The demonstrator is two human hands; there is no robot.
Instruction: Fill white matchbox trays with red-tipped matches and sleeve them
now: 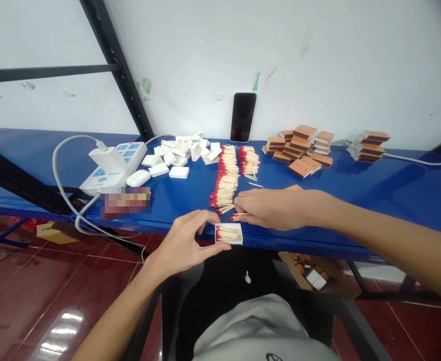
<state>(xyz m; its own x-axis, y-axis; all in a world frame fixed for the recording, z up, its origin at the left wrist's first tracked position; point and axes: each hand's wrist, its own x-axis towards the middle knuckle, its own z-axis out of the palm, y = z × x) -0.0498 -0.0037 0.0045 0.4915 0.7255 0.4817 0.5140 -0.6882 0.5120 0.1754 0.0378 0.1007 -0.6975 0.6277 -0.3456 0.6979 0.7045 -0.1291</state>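
A small white matchbox tray [239,240] is gripped between the thumb and fingers of my left hand [188,235] at the table's front edge. Red-tipped matches [228,233] lie inside it. Just above and right of the tray, my right hand [260,206] pinches a few matches [237,217], their red heads pointing left. Its fingertips are beside a long row of loose matches [226,175] on the blue tabletop. A shorter match pile [249,160] lies to the right of that row, with a single match [255,184] below it.
White trays [182,150] are heaped back left, near a white mouse [138,178] and a power strip [130,155]. A phone [243,118] leans on the wall. Brown matchboxes [299,143] are stacked back right, with another stack [371,145] farther right. Below stands a carton [333,283].
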